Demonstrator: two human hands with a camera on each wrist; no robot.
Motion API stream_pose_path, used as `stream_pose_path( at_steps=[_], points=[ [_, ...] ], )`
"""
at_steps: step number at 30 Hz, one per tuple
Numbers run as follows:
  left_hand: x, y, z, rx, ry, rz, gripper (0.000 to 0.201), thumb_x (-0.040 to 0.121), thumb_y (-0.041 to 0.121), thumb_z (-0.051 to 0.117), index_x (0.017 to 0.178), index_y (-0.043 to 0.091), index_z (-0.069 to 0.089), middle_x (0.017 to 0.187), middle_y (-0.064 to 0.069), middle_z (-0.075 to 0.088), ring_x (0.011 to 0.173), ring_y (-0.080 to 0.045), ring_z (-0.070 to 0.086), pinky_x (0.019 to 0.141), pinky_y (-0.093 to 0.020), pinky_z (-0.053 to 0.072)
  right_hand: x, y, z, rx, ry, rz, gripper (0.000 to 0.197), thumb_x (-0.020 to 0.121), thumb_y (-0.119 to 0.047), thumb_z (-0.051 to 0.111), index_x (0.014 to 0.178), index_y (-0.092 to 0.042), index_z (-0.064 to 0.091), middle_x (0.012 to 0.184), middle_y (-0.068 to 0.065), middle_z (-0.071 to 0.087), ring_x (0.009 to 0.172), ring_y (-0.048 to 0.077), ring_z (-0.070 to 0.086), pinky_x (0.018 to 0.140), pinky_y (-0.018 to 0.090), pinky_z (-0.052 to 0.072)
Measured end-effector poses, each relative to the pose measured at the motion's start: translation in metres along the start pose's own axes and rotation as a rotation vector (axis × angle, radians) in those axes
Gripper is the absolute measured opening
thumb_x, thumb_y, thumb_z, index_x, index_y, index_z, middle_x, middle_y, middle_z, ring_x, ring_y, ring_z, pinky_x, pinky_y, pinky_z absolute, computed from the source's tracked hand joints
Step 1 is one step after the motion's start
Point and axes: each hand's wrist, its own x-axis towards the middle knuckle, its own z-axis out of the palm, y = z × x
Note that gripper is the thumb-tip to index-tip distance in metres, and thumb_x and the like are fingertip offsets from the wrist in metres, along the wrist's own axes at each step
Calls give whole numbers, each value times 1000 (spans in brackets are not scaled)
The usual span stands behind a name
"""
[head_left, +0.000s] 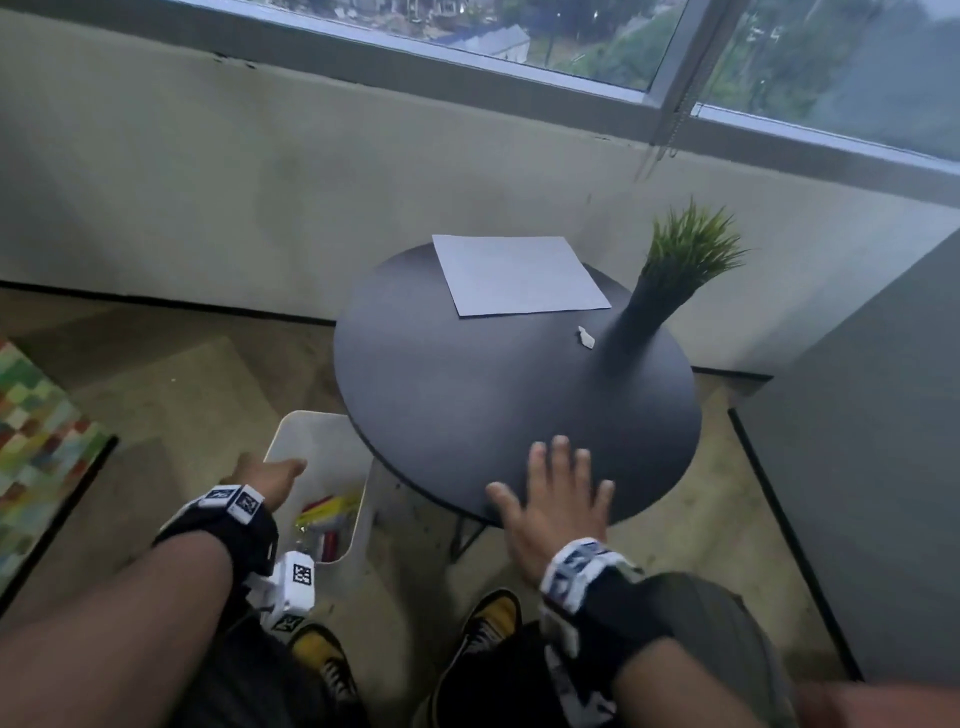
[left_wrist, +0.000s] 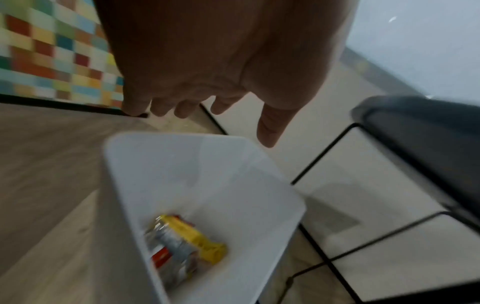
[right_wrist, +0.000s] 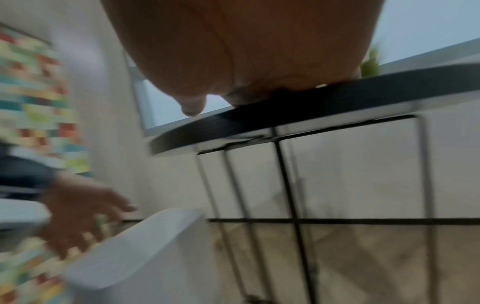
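A white bin (head_left: 324, 452) stands on the floor left of a round black table (head_left: 467, 395). Yellow, red and silver wrappers (left_wrist: 182, 242) lie at its bottom. My left hand (head_left: 270, 478) hovers over the bin's mouth with relaxed, empty fingers (left_wrist: 182, 107). My right hand (head_left: 558, 493) lies flat with spread fingers on the table's near edge (right_wrist: 285, 107). A white paper sheet (head_left: 519, 275) lies at the table's far side. A small white scrap (head_left: 586, 338) sits near the middle.
A potted green plant (head_left: 685, 260) stands on the table's right side. A low wall and window run behind. A colourful checkered panel (head_left: 36, 431) is at the left, a grey cabinet (head_left: 883, 467) at the right. Thin black table legs (right_wrist: 293, 195) stand beside the bin.
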Motion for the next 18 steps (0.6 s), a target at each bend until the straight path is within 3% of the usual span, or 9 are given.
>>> stream_pose_path(
  at_steps=[2, 3, 5, 8, 10, 11, 14, 16, 18],
  points=[
    [10, -23, 12, -38, -23, -54, 83, 75, 40, 80, 135, -5, 44, 122, -27, 62, 104, -44, 61, 92, -46, 49, -23, -29, 1, 51, -99, -224, 101, 71, -84, -6, 155, -27, 0, 162, -5, -13, 148, 19, -17, 118, 50, -10],
    [13, -32, 17, -3, -25, -61, 79, 75, 34, 81, 134, -5, 45, 123, -29, 61, 105, -46, 61, 93, -48, 49, -29, -33, -7, 167, -147, -305, 101, 71, -84, -4, 155, -28, 1, 163, -8, -9, 149, 13, -14, 120, 46, -9],
    [9, -43, 23, 86, -35, -16, 63, 76, 24, 79, 126, -4, 53, 116, -30, 64, 101, -46, 63, 89, -46, 51, -24, -21, -25, 470, -102, -318, 81, 89, -70, 24, 155, -26, 6, 162, -12, 1, 148, 5, -4, 122, 37, 1],
    [-4, -52, 26, 274, -113, 23, 46, 89, 20, 71, 128, -3, 62, 122, -26, 66, 111, -40, 64, 86, -38, 49, 13, 30, -38, 431, 192, 32, 71, 96, -53, 40, 154, -17, 17, 162, 1, 13, 149, 19, 11, 120, 45, 13],
    [-18, -52, 25, 380, -249, 93, 57, 91, 32, 70, 140, 6, 55, 135, -14, 63, 123, -28, 60, 96, -29, 46, 23, 44, -34, 203, 108, 238, 76, 94, -60, 31, 154, -16, 16, 163, 6, 9, 149, 26, 8, 118, 52, 13],
    [-30, -47, 18, 423, -254, 126, 58, 91, 39, 70, 139, 10, 55, 134, -10, 64, 123, -24, 61, 96, -25, 46, 21, 38, -26, 111, 53, 253, 78, 93, -65, 26, 154, -17, 14, 164, 5, 4, 149, 27, 3, 118, 54, 9],
    [-51, -28, 13, 248, -213, 111, 49, 97, 45, 58, 128, 7, 65, 124, -14, 68, 112, -28, 65, 85, -28, 47, -5, -19, 3, 6, -8, 59, 90, 81, -77, 1, 155, -24, 1, 163, -2, -13, 149, 25, -14, 117, 55, -6],
    [-68, -11, 7, 288, -234, 225, 54, 87, 50, 65, 120, 8, 69, 115, -12, 69, 103, -29, 66, 80, -29, 49, -21, -62, 13, -25, -49, -136, 102, 67, -77, -16, 155, -26, -4, 161, -3, -19, 147, 23, -20, 116, 54, -12],
    [-89, 1, -5, 360, -297, 243, 52, 85, 40, 72, 125, 7, 66, 122, -11, 68, 110, -28, 66, 78, -24, 52, -25, -87, 10, 25, -144, -318, 92, 77, -76, -9, 154, -27, -4, 161, -6, -18, 148, 19, -20, 116, 51, -14]
  ],
)
